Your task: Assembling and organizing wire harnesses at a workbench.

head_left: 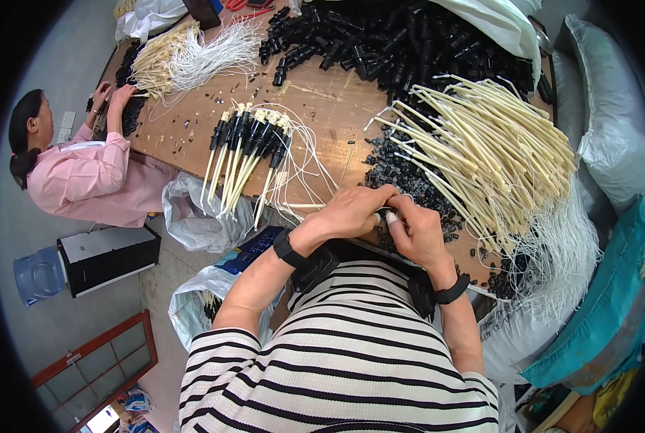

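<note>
While a person in a pink top (84, 177) sits at nine o'clock with both hands at the far left edge of the bench (322, 101), sorting small black parts beside a bundle of cream tubes and white cords (185, 54) at eleven o'clock, the wearer works near the centre. Between the two lies a finished row of black-capped cream tubes (246, 148), fanned out at about ten o'clock from the wearer's hands, their white cords trailing toward the bench's near edge. Below that row, off the bench, a crumpled plastic bag (192, 216) hangs open.

The left hand (351, 213) and right hand (420, 231) are drawn together at the near edge of the bench, fingertips meeting and pinched shut on a small piece (389, 214) between them; it is mostly hidden by the fingers, so it is probably one of the little black connectors, with a white tip just showing. Each wrist wears a black band.

Just past the hands, at twelve o'clock, loose small black connectors (402, 169) are scattered. Farther up lies a heap of larger black plugs (409, 43). At two o'clock, a big sheaf of cream tubes (495, 151) spreads toward the right, its white cords (568, 245) spilling over the bench edge at three o'clock.
</note>
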`<state>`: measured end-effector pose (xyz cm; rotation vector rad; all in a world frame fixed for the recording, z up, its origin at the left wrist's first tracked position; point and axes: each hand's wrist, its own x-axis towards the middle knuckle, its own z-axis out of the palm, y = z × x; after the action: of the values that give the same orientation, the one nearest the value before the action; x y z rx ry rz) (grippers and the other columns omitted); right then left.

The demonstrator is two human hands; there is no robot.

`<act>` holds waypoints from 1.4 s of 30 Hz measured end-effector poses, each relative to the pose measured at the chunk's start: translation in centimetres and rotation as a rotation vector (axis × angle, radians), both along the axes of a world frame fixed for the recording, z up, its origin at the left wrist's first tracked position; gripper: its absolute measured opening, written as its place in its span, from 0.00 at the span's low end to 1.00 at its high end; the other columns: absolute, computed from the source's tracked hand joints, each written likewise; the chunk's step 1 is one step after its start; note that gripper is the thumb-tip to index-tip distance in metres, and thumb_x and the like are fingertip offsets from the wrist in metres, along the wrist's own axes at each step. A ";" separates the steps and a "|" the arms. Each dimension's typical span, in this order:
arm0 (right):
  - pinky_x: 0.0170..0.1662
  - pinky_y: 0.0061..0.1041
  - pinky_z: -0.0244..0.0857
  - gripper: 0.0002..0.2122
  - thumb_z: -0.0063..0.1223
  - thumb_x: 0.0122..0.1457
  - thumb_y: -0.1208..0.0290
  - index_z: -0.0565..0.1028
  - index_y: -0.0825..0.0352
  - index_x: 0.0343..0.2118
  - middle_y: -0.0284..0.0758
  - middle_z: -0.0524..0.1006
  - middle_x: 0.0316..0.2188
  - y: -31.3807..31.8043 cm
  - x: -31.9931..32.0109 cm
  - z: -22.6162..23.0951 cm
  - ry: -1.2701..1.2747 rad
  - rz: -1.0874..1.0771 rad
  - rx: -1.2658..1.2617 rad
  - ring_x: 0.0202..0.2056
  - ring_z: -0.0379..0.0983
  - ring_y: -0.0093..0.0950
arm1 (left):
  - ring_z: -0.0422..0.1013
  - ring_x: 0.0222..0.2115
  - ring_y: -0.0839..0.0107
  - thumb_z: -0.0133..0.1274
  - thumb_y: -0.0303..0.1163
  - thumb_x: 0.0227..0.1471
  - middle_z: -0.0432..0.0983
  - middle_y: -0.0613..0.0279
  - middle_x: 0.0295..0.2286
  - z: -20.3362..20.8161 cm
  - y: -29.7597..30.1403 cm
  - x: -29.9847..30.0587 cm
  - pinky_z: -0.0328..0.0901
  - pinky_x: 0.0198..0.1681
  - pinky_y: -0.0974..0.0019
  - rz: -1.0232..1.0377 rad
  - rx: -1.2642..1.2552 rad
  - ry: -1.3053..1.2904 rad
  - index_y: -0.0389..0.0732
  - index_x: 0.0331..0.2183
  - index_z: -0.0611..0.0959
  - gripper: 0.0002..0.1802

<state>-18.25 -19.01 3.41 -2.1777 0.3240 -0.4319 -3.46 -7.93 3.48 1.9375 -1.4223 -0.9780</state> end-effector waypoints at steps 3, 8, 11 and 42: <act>0.24 0.27 0.64 0.09 0.54 0.51 0.80 0.73 0.68 0.37 0.39 0.73 0.19 -0.2 -0.3 -0.4 0.015 0.024 -0.063 0.20 0.72 0.33 | 0.73 0.38 0.53 0.50 0.19 0.39 0.76 0.51 0.34 0.1 0.1 0.0 0.66 0.42 0.58 0.073 -0.098 0.230 0.42 0.46 0.74 0.26; 0.25 0.34 0.68 0.11 0.53 0.51 0.78 0.74 0.65 0.39 0.42 0.77 0.24 -0.1 -0.4 -1.0 0.029 -0.032 -0.096 0.23 0.75 0.40 | 0.71 0.29 0.63 0.55 0.17 0.35 0.73 0.60 0.28 -0.2 0.2 0.6 0.66 0.33 0.66 0.127 -0.439 -0.027 0.38 0.27 0.81 0.11; 0.25 0.33 0.67 0.12 0.54 0.52 0.77 0.75 0.64 0.41 0.42 0.77 0.23 0.2 -0.4 -0.6 -0.056 -0.066 0.062 0.22 0.75 0.39 | 0.71 0.30 0.62 0.55 0.17 0.35 0.74 0.61 0.28 -0.3 0.7 0.2 0.66 0.33 0.66 0.190 -0.572 0.100 0.39 0.25 0.81 0.10; 0.21 0.16 0.46 0.05 0.54 0.55 0.75 0.77 0.71 0.29 0.22 0.62 0.14 -0.7 -2.5 -1.3 0.249 -0.178 0.443 0.18 0.52 0.11 | 0.72 0.22 0.69 0.55 0.20 0.44 0.77 0.59 0.26 -2.3 4.8 4.0 0.66 0.27 0.66 0.474 -0.114 -0.292 0.40 0.43 0.77 0.21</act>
<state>-20.70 -19.72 2.09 -1.7723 0.6874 -0.1620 0.57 -3.18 1.20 2.2484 -1.0514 -0.4020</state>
